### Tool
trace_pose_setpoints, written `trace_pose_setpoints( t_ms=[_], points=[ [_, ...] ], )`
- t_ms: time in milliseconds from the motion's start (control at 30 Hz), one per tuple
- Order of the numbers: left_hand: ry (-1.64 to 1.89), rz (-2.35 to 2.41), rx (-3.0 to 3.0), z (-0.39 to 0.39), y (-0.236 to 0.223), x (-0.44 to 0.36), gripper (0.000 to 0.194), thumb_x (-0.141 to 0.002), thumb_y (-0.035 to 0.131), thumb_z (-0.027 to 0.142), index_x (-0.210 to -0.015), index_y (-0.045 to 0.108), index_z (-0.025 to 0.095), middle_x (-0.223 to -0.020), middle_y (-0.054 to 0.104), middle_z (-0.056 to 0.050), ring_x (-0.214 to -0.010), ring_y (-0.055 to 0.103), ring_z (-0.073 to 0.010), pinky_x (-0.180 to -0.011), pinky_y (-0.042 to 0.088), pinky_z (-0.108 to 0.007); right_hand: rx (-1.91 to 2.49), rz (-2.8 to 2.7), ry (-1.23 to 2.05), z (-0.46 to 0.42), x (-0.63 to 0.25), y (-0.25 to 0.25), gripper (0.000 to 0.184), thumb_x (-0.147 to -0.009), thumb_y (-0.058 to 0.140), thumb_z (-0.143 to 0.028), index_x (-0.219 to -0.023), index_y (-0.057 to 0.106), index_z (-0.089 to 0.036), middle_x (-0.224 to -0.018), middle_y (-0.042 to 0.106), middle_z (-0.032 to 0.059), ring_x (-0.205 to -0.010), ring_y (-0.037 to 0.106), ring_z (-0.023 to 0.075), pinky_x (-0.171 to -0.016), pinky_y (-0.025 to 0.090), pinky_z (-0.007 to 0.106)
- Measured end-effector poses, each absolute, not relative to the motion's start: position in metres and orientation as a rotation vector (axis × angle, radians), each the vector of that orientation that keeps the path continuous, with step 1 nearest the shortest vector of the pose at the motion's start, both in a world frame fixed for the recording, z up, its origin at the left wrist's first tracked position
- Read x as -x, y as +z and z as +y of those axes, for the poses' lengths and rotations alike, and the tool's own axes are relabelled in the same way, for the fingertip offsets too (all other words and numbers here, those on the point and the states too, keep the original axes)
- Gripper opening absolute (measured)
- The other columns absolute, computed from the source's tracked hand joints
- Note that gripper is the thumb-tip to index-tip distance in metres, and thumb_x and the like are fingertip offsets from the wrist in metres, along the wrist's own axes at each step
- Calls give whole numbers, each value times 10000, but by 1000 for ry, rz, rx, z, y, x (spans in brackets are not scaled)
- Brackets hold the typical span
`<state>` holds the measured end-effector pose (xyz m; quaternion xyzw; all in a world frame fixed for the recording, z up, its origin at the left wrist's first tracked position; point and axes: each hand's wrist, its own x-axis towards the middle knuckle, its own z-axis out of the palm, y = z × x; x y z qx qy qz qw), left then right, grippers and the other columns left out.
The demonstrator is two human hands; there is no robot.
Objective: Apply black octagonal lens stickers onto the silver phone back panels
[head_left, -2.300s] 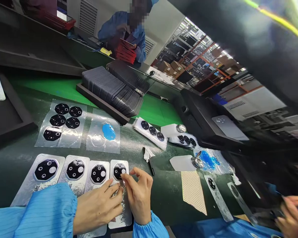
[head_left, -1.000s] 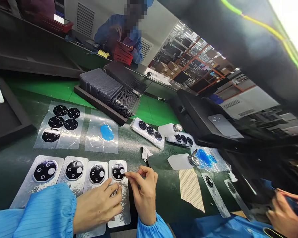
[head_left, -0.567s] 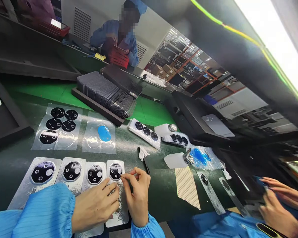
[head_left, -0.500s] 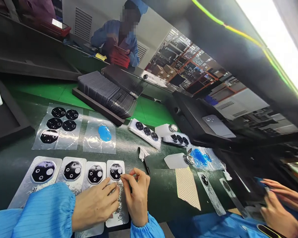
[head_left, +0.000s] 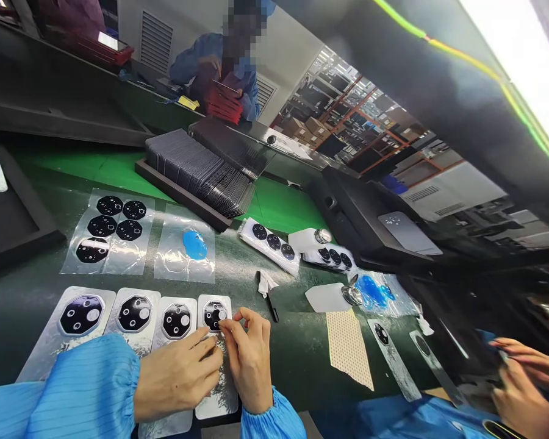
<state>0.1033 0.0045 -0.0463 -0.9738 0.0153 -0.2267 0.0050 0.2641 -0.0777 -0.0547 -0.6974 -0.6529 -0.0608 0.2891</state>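
Note:
Several silvery phone back panels with black octagonal camera areas lie in a row at the front left. My left hand (head_left: 178, 379) rests across the lower parts of the two rightmost ones, fingers stretched and slightly apart. The rightmost phone back panel (head_left: 222, 396) is partly covered by it. At the lower right edge of that panel's black camera plate (head_left: 213, 315), my right hand (head_left: 251, 360) pinches thumb and forefinger together. Whatever sits between those fingertips is too small to make out. Left of these lie the third panel's camera plate (head_left: 176, 318) and two more panels (head_left: 41, 353).
Behind are a film sheet with black octagonal stickers (head_left: 101, 226), a sheet with a blue patch (head_left: 194, 244) and a rack of dark panels (head_left: 183, 155). To the right lie a cloth-wrapped black stick (head_left: 272, 308), a pump bottle (head_left: 329, 297) and a co-worker's hands (head_left: 526, 378).
My right hand has drawn off the camera plate to the right, then come back to its lower right edge, still pinched. My left hand stays on the panels. The head view has shifted slightly.

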Motion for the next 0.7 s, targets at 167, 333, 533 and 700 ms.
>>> trace_pose_setpoints(
  t_ms=[167,333,533,700],
  points=[
    [-824,-88,3044,16,-41,-106,198,-932,499,69,-783,589,161,-765,584,-7,-744,532,-173,-871,442,-372,1846,-1775,-136,-76,-267,-53,168,-961,496,-99,-953,638,-188,-1014,518,83,-950,497,210,-787,465,337],
    [-762,-219,3125,32,-37,-108,200,-942,472,40,-810,554,167,-791,607,5,-776,508,-178,-816,397,-360,1831,-1818,-51,-72,-273,-48,156,-967,495,-117,-945,629,-193,-1019,528,79,-939,484,206,-771,467,329],
    [-739,-174,3200,40,-40,-108,204,-933,481,28,-811,522,187,-789,617,22,-830,509,-170,-864,353,-361,1847,-1862,-51,-66,-276,-41,155,-938,523,-88,-906,630,-196,-990,545,69,-884,490,199,-713,430,307],
    [-721,-102,3202,45,-40,-108,197,-915,492,15,-824,523,188,-872,669,19,-855,531,-171,-882,340,-367,1864,-1914,-52,-63,-278,-38,158,-915,548,-51,-893,617,-192,-1005,561,68,-875,492,194,-713,409,306]
  ],
)
